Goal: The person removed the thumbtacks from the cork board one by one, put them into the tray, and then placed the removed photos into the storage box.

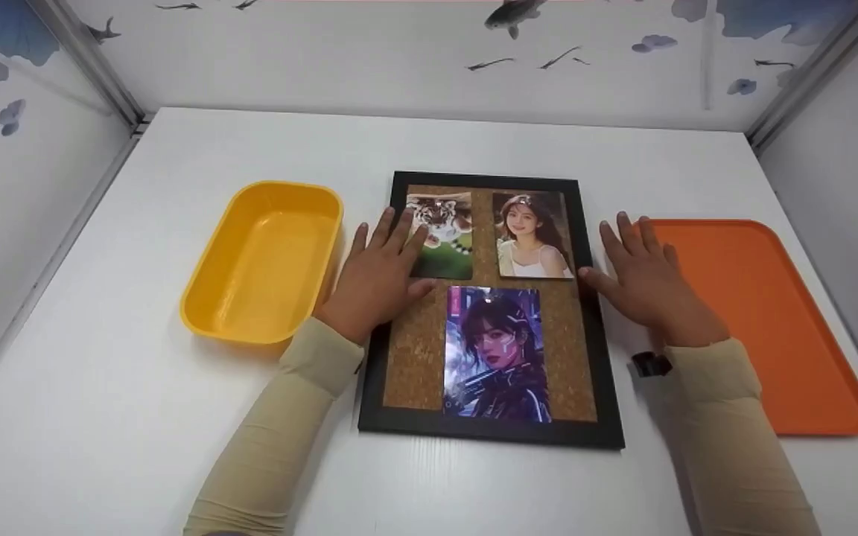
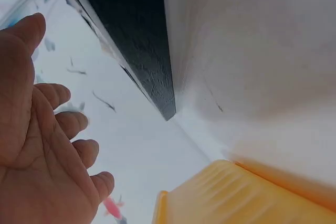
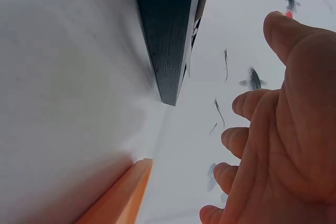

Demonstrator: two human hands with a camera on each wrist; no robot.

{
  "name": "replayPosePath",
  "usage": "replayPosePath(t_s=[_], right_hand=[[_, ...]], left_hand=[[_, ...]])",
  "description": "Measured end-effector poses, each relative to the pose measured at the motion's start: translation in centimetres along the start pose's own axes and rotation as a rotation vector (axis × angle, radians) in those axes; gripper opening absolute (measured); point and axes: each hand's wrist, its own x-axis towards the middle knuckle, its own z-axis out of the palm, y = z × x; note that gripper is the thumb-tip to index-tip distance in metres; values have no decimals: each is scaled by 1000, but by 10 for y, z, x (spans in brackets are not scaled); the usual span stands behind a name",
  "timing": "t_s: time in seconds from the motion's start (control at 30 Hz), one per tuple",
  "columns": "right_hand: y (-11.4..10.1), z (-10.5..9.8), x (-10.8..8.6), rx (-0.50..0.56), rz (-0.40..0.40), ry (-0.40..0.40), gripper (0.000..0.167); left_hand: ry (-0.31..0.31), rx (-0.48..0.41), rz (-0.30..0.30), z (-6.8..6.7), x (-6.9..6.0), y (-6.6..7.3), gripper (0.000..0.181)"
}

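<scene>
A cork board (image 1: pixel 414 357) with a black frame lies flat on the table. Three pictures are on it: a tiger picture (image 1: pixel 445 257) at upper left, a portrait photo (image 1: pixel 529 242) at upper right and a purple illustrated picture (image 1: pixel 500 365) below. My left hand (image 1: pixel 377 283), fingers spread, hovers over the board's left edge and hides part of the tiger picture. Over its right side, the thumb of my right hand (image 1: pixel 649 286) reaches the frame, while the other fingers extend beyond it. Both wrist views show palms raised beside the frame, holding nothing.
Left of the board stands a yellow basin (image 1: pixel 269 264) with nothing visible inside. An orange tray (image 1: pixel 764 313) lies to the right, partly under my right forearm. Walls printed with fish (image 1: pixel 511 16) enclose the white table (image 1: pixel 101 387) at the back and sides.
</scene>
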Motion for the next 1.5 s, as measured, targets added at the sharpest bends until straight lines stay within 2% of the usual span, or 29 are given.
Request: replayPosePath(t_s=[0.27,0.5,0.6,0.8,0.97,1.23,1.5], right_hand=[[-1,-4,1,-21,-52,17,86],[-2,-9,3,-51,-81,8,85],[-4,-10,6,-63,-96,-1,85],[-6,-10,9,-84,-138,-6,83],[-6,-14,13,-138,-197,8,79],[-7,-25,19,-155,-266,16,78],[0,-41,28,-140,-296,35,79]], left_hand=[[-65,-40,102,-3,6,14,80],[-112,-37,243,-5,21,33,81],[-146,-37,290,-6,28,37,83],[-170,-80,394,0,37,45,84],[-192,-35,477,7,44,52,85],[-193,79,511,14,58,53,86],[-216,91,529,25,61,53,83]])
